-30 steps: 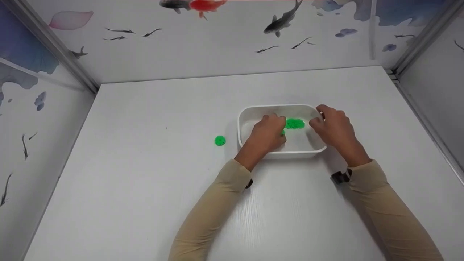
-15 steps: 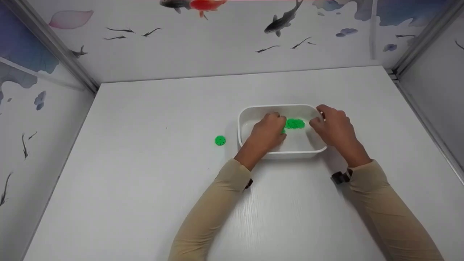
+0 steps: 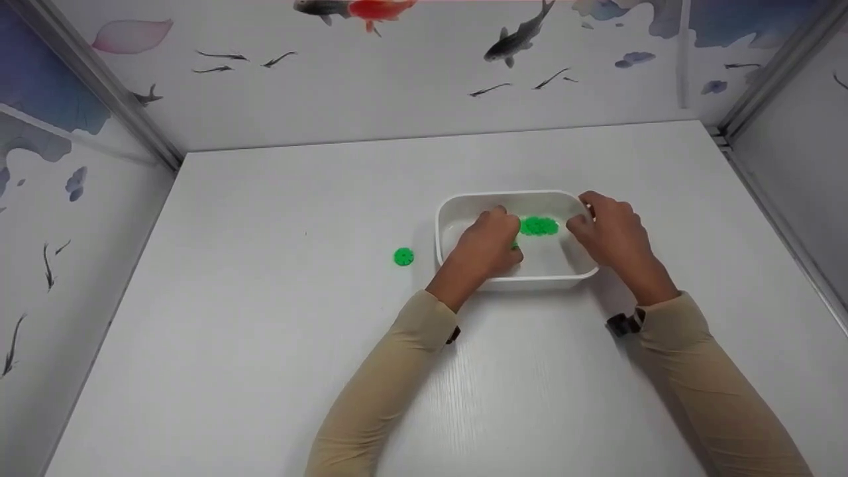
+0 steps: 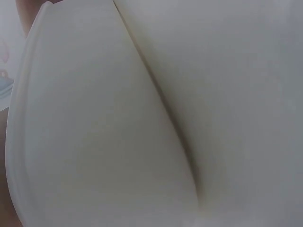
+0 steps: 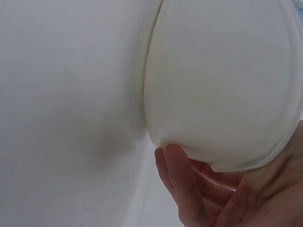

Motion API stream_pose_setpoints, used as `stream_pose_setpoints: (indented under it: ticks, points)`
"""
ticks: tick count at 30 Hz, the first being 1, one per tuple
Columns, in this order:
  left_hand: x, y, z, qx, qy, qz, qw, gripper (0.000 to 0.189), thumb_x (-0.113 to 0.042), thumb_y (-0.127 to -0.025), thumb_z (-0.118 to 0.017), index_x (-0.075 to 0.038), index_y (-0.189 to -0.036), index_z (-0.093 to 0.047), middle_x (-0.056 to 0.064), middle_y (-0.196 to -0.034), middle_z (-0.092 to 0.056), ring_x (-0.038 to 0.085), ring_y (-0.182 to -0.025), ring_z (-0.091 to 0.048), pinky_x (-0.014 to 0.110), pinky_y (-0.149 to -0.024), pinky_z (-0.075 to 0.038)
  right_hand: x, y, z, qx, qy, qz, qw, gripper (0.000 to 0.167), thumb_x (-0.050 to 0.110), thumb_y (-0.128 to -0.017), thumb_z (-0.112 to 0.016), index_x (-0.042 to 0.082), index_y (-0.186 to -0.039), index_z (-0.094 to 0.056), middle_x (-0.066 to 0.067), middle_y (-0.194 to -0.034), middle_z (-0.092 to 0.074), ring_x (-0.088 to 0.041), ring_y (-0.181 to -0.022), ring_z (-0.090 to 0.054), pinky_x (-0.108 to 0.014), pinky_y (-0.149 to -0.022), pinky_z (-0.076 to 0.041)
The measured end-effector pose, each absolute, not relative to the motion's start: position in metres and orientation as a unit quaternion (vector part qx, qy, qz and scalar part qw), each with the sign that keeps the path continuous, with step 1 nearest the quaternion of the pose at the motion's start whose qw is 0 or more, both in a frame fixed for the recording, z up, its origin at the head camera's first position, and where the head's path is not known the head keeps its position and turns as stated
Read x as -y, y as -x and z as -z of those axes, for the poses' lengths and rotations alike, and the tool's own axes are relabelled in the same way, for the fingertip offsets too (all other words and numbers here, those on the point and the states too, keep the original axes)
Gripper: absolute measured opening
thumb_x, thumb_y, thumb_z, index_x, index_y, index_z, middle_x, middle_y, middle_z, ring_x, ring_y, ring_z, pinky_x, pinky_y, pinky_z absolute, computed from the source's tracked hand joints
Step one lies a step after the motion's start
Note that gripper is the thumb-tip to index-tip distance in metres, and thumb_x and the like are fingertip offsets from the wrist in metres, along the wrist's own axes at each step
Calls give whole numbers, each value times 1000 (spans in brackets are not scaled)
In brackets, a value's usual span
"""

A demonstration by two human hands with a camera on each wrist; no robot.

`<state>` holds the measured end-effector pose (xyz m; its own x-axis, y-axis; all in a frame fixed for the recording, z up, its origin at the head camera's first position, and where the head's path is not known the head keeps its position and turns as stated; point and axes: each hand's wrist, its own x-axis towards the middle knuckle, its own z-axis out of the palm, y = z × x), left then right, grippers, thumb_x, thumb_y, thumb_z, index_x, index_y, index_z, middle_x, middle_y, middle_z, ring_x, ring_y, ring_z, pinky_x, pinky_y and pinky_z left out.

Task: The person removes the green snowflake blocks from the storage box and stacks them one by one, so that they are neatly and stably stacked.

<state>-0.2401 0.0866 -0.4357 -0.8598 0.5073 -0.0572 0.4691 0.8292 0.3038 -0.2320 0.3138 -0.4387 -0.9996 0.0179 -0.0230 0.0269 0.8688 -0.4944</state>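
A white rectangular bin [image 3: 523, 281] stands on the table in the head view. My left hand [image 3: 483, 246] reaches inside it with curled fingers. A bit of green plastic disc [image 3: 515, 245] shows between the thumb and fingers, which seem to pinch it; the fingertips are hidden. Beside that hand, a cluster of green notched discs [image 3: 538, 226] lies on the bin's floor. At the bin's right end, my right hand [image 3: 613, 232] grips the rim. The right wrist view shows those fingers [image 5: 182, 177] curled against the outside of the wall.
One loose green notched disc [image 3: 403, 256] lies on the white table [image 3: 265, 318], left of the bin. Walls printed with fish [image 3: 517, 43] border the table at the back and left; a plain-looking wall stands at the right.
My left hand shifts only slightly inside the bin, and the green bit showing at its fingers changes a little. The right hand stays at the rim.
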Motion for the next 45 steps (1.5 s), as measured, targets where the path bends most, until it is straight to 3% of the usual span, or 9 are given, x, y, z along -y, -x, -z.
stream_pose_setpoints:
  ticks: [5, 10, 16, 23, 29, 39, 45]
  points:
    - [-85, 241, 438, -952, -264, -144, 61, 9, -15, -100, -71, -8, -97, -74, 8, -110, -66, 15, -88, -48, 29, -76, -48, -313, 231, 439, -967, -14, 255, 11, 49, 26, -104, -55, 2, -146, -59, -27, -126, -71, -37, -95, -70, -51, -77, -62]
    - [-84, 240, 439, -949, -267, -156, 60, 11, -16, -101, -72, -7, -107, -72, 7, -114, -65, 14, -89, -52, 28, -79, -50, -313, 231, 439, -967, -13, 255, 7, 49, 26, -103, -55, 1, -146, -60, -27, -126, -71, -37, -94, -70, -51, -76, -61]
    - [-83, 238, 437, -944, -274, -178, 46, 13, -13, -101, -70, -8, -113, -71, 6, -106, -68, 12, -86, -55, 27, -74, -49, -314, 231, 439, -965, -15, 261, -2, 48, 26, -101, -57, 2, -142, -63, -26, -121, -73, -35, -90, -70, -41, -67, -58]
    - [-83, 229, 428, -929, -297, -219, 38, 27, -11, -101, -70, -9, -128, -76, 6, -113, -73, 12, -95, -65, 25, -85, -59, -315, 233, 437, -966, -15, 256, 8, 49, 28, -102, -58, 4, -145, -63, -24, -120, -72, -35, -91, -69, -41, -68, -58]
    - [-77, 220, 419, -917, -320, -237, 10, 26, -12, -102, -71, -9, -127, -75, 6, -116, -74, 13, -102, -70, 24, -92, -60, -315, 234, 436, -968, -16, 250, 14, 50, 29, -103, -58, 4, -146, -62, -24, -120, -72, -36, -92, -70, -43, -69, -59]
    - [-54, 211, 415, -894, -329, -302, -32, 23, -13, -99, -74, -10, -122, -74, 6, -111, -73, 12, -95, -65, 16, -85, -57, -316, 235, 434, -969, -17, 246, 23, 49, 29, -103, -58, 5, -146, -63, -23, -121, -71, -35, -91, -67, -36, -64, -52]
    - [-39, 212, 411, -887, -332, -314, -61, 23, -10, -98, -73, -8, -121, -73, 8, -109, -73, 13, -92, -67, 18, -83, -58, -318, 234, 436, -969, -16, 245, 6, 47, 29, -101, -59, 8, -143, -66, -21, -118, -72, -33, -87, -68, -33, -59, -46]
